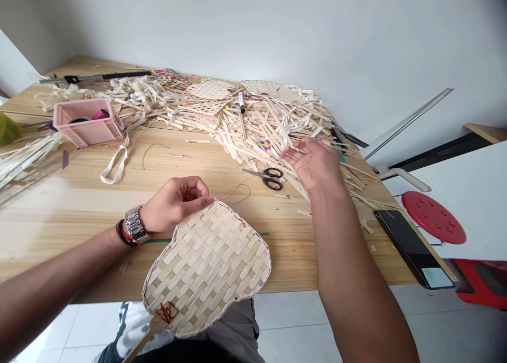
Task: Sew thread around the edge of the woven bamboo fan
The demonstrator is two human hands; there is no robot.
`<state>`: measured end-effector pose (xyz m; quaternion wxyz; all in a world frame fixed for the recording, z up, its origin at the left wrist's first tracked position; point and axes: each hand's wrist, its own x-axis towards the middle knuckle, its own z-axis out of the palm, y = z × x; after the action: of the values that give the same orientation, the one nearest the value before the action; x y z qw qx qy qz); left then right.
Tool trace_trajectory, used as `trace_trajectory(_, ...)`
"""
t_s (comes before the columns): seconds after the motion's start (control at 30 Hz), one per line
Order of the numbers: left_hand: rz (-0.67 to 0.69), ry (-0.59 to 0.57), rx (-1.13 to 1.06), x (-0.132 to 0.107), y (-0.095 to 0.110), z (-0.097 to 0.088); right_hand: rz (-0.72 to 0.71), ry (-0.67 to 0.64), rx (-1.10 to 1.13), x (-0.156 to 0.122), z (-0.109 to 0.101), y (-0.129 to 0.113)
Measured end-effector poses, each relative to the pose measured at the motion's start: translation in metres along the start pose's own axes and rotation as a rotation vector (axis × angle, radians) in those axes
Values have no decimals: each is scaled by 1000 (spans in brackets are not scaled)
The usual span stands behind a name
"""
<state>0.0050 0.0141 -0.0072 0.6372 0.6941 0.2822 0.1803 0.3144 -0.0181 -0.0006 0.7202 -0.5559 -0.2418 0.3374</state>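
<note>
A woven bamboo-strip hand fan (209, 268) leans over the table's front edge, its handle pointing down toward my lap. Reddish-brown cord binds the handle to the fan. My left hand (178, 203) pinches the fan's top edge between thumb and fingers. Thin thread (241, 197) makes a loop on the table beside that edge. Raised over the loose strips on the right is my right hand (312, 162), its fingers curled; whatever is between them is too small or hidden to make out. Scissors (267, 177) with black handles lie between my hands.
A pile of bamboo strips (253, 125) covers the back, with a marker (241, 103) on top. A pink box (89, 123) holding spools stands left, near white ribbon (114, 165). A phone (414, 249) lies at the right edge, and a red stool (433, 217) stands beyond.
</note>
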Motion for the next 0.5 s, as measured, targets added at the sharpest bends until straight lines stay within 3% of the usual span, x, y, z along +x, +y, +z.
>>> trace_trajectory(0.2,6,0,7,-2,4,-1,-87,201,-67,24,-43,-15)
trace_trajectory(0.37,55,-17,-95,-5,14,-7,-192,412,-145,35,-65,-13)
trace_trajectory(0.5,76,-33,-231,-7,17,-14,-227,468,-229,45,-82,-8)
